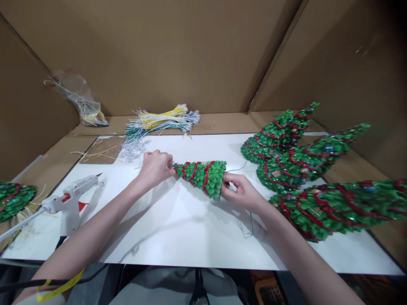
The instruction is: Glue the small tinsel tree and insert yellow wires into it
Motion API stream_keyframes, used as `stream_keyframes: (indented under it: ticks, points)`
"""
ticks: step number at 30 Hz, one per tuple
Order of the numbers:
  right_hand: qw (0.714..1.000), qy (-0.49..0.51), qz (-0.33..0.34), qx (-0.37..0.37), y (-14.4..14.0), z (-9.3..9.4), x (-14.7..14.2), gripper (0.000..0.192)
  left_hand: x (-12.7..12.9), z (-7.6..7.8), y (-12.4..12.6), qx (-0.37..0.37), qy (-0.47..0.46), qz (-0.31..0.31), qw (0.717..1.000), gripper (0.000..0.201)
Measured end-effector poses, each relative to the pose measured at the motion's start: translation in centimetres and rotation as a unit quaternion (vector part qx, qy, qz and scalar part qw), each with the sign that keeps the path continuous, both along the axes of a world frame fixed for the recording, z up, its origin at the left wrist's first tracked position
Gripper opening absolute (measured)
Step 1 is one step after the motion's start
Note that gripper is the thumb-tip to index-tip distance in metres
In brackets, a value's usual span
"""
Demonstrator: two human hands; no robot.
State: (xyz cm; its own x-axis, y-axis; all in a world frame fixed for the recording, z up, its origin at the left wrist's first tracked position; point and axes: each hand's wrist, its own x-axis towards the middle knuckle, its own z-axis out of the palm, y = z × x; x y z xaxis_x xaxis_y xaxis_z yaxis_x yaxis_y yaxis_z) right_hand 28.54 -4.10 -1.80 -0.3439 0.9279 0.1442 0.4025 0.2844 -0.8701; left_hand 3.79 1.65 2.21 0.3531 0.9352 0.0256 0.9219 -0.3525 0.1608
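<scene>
A small green cone-shaped Christmas tree (pixel 200 176) with red garland lies on its side above the white board, its tip to the left. My left hand (pixel 157 166) is closed, thumb and fingers pinching the tip. At the wide base, my right hand (pixel 240 189) grips the tree's edge, some of its fingers hidden behind or inside the base. Thin dark green wire (pixel 237 169) trails from near the base to the right, and a further loop of wire (pixel 251 226) hangs below my right hand.
Larger decorated trees (pixel 286 169) lean at the right. Bundles of white, yellow and green wires (pixel 165 120) lie at the back. A white glue gun (pixel 71 199) stands at the left, near part of another tree (pixel 15 199). A plastic bag (pixel 82 99) sits in the back left corner.
</scene>
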Motion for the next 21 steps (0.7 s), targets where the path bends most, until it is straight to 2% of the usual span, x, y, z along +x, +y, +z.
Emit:
stream_keyframes:
  ticks: [8, 15, 17, 21]
  points:
    - [1.000, 0.010, -0.003, -0.006, 0.0, 0.1, -0.1, 0.015, -0.6, -0.2, -0.8, 0.004, -0.049, 0.003, 0.999, 0.013]
    - [1.000, 0.013, -0.010, -0.007, 0.0, 0.0, 0.0, 0.013, -1.7, 1.3, -3.7, 0.056, -0.125, 0.005, 0.991, 0.021]
    - [1.000, 0.012, -0.009, 0.000, 0.0, -0.1, 0.0, 0.013, -2.5, 1.7, -5.3, 0.030, -0.158, -0.013, 0.987, 0.022]
    - [1.000, 0.010, -0.011, 0.001, 0.0, -0.4, 0.1, 0.012, -5.0, 2.1, -9.5, -0.079, -0.195, 0.018, 0.978, 0.027]
